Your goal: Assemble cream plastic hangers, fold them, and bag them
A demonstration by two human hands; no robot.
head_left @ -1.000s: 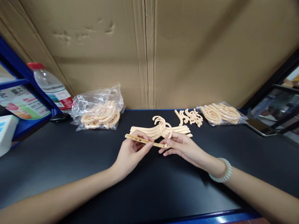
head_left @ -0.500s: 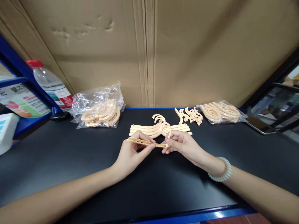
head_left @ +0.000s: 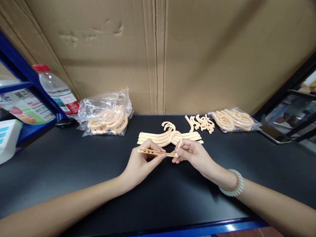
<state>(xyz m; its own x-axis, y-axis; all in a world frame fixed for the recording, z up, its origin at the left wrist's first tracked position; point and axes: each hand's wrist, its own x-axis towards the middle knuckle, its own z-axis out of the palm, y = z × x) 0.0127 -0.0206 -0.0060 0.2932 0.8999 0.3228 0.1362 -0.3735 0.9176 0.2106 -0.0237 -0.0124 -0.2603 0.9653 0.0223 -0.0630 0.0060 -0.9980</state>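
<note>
My left hand (head_left: 139,164) pinches a long cream plastic hanger arm (head_left: 150,151) between thumb and fingers; a row of small slots shows along its edge. At the arm's right end, my right hand (head_left: 199,156) grips a curved cream hanger hook (head_left: 181,141) by its lower end, with the curve rising above the fingers. Hook and arm meet at my right fingertips; whether they are joined I cannot tell. Just behind my hands lies a stack of cream hangers (head_left: 154,139) with their hooks pointing away. Loose hooks (head_left: 204,123) lie in a heap behind my right hand.
A clear bag of cream parts (head_left: 108,121) sits at the back left, another bag (head_left: 233,119) at the back right beside a phone-like slab (head_left: 276,132). On the left are a red-capped bottle (head_left: 59,90) and a blue shelf (head_left: 44,115). Cardboard (head_left: 111,59) walls the back.
The view has shifted slightly, so everything sits a little further right. The hanger arm is tilted a bit, showing its slots more clearly. Both hands keep their grips.
</note>
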